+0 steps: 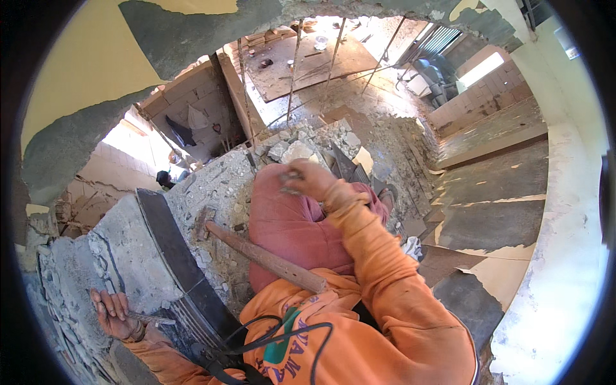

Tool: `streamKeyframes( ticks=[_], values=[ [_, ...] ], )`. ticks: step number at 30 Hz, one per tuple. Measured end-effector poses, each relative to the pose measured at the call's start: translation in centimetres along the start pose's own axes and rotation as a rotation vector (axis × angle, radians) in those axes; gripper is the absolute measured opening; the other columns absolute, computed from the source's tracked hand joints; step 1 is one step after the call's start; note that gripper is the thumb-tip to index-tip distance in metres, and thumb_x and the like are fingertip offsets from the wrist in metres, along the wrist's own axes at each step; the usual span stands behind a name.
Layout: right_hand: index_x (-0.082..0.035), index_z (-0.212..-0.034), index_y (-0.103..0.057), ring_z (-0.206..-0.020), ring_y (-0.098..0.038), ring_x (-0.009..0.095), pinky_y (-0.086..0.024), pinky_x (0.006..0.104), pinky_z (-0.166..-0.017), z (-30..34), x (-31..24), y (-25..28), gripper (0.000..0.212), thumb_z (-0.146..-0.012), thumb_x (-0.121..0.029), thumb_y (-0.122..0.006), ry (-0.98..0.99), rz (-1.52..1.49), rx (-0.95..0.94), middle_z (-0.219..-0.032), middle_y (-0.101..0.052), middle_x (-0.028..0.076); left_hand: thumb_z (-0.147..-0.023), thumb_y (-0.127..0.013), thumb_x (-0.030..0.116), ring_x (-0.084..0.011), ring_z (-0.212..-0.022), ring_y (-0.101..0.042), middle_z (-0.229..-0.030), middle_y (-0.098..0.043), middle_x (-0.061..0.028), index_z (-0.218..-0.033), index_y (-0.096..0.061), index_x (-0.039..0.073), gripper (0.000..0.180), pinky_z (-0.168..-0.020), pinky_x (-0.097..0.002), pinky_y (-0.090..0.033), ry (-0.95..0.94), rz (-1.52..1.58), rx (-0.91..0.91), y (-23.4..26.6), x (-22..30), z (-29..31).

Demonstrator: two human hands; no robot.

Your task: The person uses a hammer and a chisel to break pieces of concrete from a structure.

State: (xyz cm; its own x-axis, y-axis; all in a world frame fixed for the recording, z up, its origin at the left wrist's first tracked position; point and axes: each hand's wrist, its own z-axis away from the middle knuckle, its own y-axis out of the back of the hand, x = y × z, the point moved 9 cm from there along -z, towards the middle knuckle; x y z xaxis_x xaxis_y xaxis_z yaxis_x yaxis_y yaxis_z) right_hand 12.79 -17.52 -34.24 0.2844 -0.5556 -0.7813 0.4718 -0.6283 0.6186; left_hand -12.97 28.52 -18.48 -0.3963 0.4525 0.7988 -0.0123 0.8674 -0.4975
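Observation:
My left hand point(116, 316), at the lower left, is closed around a thin metal chisel point(151, 318) beside the broken concrete. Its shaft sticks out of the fist toward my body. Over my knee in the pink-red trousers point(273, 221) is my right hand point(307, 179), its dusty fingers curled and smeared by motion. Whether it holds anything cannot be made out. A hammer rests against my lap: its wooden handle point(266, 258) slants up from my orange top to the hammer head point(205, 222), which lies on the rubble-strewn concrete.
Broken concrete chunks point(295, 151) lie just past my knees. Bare rebar rods point(295, 70) stand across the wall opening, with a board point(308, 64) on the floor below. A dark curved strip point(170, 234) runs at my left; a person point(168, 178) shows below it at the far left.

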Motion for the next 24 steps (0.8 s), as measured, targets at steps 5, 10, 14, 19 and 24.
streamKeyframes(
  ticks=[5, 10, 14, 19, 24],
  values=[
    [-0.002, -0.112, -0.065, -0.1, -0.063, 0.034, -0.048, 0.0403, -0.087, 1.7, 6.1, 2.4, 0.035, -0.085, -0.025, -0.063, -0.173, 0.148, 0.046, -0.107, -0.066, 0.02, -0.097, -0.048, 0.012, -0.0051, -0.047, -0.037, -0.065, -0.043, 0.002, -0.105, -0.048, 0.003, 0.012, -0.046, -0.0268, -0.035, 0.052, -0.223, 0.053, -1.8, 0.3, 0.3],
    [0.004, -0.1, -0.065, -0.086, -0.063, 0.033, -0.048, 0.0392, -0.079, 1.7, -8.9, -2.7, 0.039, -0.092, -0.034, -0.058, 0.122, -0.103, -0.2, -0.09, -0.066, 0.021, -0.08, -0.063, 0.009, -0.0209, -0.061, -0.059, -0.082, -0.068, -0.0108, -0.104, -0.064, 0.002, 0.025, -0.061, -0.0328, -0.047, -0.418, -1.553, -0.006, -12.6, 0.7, -1.4],
    [0.002, -0.104, -0.065, -0.089, -0.064, 0.039, -0.049, 0.0438, -0.079, 2.8, -15.3, -12.2, 0.047, -0.09, -0.043, -0.058, 0.22, -0.016, -0.65, -0.088, -0.067, 0.023, -0.07, -0.064, 0.011, -0.0259, -0.059, -0.056, -0.069, -0.061, -0.0084, -0.09, -0.067, 0.006, 0.021, -0.061, -0.0384, -0.045, -0.265, -1.616, -0.367, -13.7, -4.4, -1.8],
    [-0.001, -0.134, -0.047, -0.091, -0.064, 0.039, -0.049, 0.0454, -0.081, 2.6, -16.5, -18.9, 0.068, -0.086, -0.046, -0.063, 0.175, 0.151, -0.794, -0.096, -0.066, 0.023, -0.069, -0.066, 0.017, -0.023, -0.062, -0.057, -0.07, -0.058, -0.0041, -0.092, -0.065, 0.009, 0.024, -0.063, -0.0367, -0.045, -0.383, -1.639, -0.377, -11.9, -6.9, -0.1],
    [-0.007, -0.144, -0.03, -0.104, -0.058, 0.042, -0.049, 0.0502, -0.084, -0.7, -14.9, -20.2, 0.081, -0.081, -0.043, -0.067, 0.319, 0.424, -0.427, -0.116, -0.056, 0.022, -0.07, -0.065, 0.018, -0.0212, -0.069, -0.059, -0.077, -0.061, -0.0027, -0.095, -0.066, 0.011, 0.026, -0.07, -0.0366, -0.046, -0.452, -1.713, -0.389, -9.2, -9.0, -1.6]
  ],
)
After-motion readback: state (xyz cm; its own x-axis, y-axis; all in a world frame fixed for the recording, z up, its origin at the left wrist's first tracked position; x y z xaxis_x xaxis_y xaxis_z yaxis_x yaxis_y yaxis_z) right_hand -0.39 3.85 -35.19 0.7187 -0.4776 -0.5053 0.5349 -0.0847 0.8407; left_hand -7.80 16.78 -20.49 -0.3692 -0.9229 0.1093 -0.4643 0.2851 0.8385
